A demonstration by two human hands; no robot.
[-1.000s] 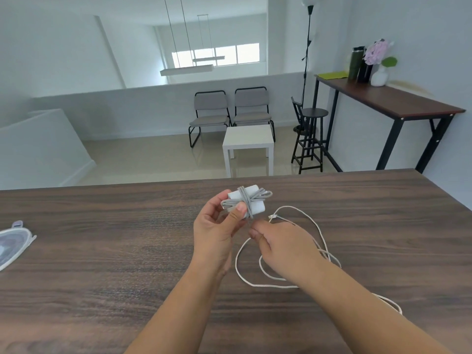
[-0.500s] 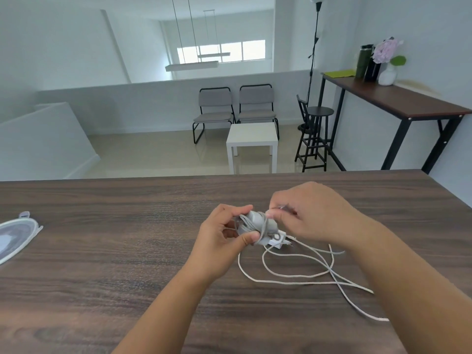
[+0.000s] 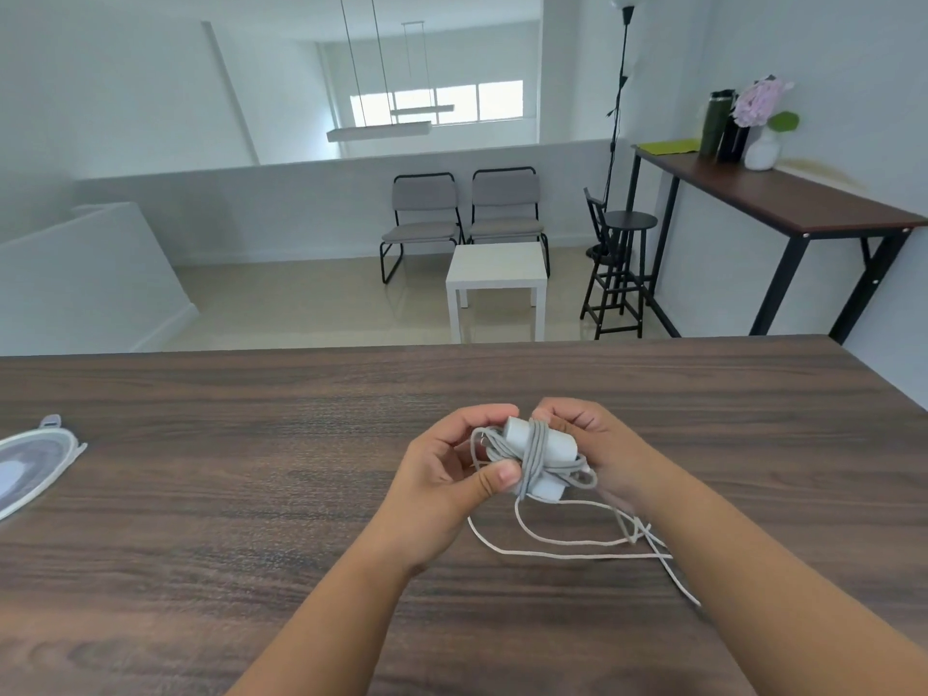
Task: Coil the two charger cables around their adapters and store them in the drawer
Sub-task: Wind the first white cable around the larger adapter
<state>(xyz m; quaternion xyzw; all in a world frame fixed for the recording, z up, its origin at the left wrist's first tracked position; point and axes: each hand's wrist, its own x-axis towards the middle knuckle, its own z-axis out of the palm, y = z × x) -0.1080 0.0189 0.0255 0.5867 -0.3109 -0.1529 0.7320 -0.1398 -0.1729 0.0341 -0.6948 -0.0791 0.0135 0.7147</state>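
A white adapter wrapped in turns of grey cable is held just above the dark wooden table. My left hand grips its left end, thumb pressed on the wraps. My right hand holds its right end with curled fingers. Below the hands a loose white cable lies in loops on the table and trails right under my right forearm. Its adapter is not clearly visible. No drawer is in view.
A round clear lid or dish lies at the table's left edge. Beyond the table's far edge stand a white side table, two grey chairs and a black stool.
My right hand has moved from pinching cable over the bundle to holding the adapter's right end. The wrapped adapter now lies sideways between both hands. The camera has tilted slightly.
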